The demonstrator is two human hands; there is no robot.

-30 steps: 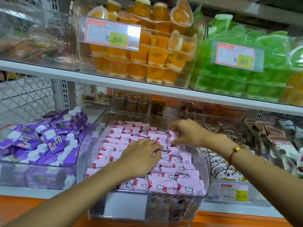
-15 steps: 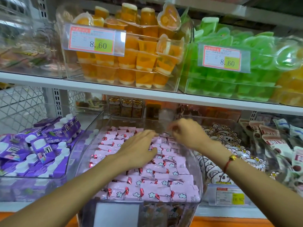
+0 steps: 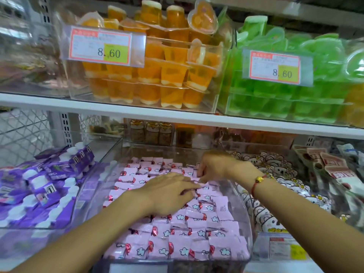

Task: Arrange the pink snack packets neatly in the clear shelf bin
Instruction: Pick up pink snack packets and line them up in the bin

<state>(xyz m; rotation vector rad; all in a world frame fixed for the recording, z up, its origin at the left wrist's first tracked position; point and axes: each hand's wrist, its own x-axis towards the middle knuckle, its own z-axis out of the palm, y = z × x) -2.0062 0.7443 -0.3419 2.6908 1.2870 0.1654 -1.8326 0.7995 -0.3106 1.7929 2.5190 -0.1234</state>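
Several pink snack packets [image 3: 189, 239] with white clouds and red foil ends fill the clear shelf bin [image 3: 247, 219] on the lower shelf, lying in rough rows. My left hand [image 3: 167, 192] lies flat on the packets in the bin's middle, fingers straight and pointing right. My right hand [image 3: 213, 166] reaches in from the right at the bin's back. Its fingers curl down and pinch a pink packet [image 3: 203, 179] there. A red bracelet sits on the right wrist. Both hands hide the packets beneath them.
A bin of purple pouches [image 3: 45, 186] stands to the left, and a bin of white cartoon packets [image 3: 275, 174] to the right. Just above runs the white upper shelf [image 3: 177, 117], carrying orange jelly cups [image 3: 157, 75] and green jelly cups [image 3: 295, 91].
My left hand has slid toward the back right across the packets. My right hand has stayed at the bin's back right, its fingers working at a packet. The camera has tilted.
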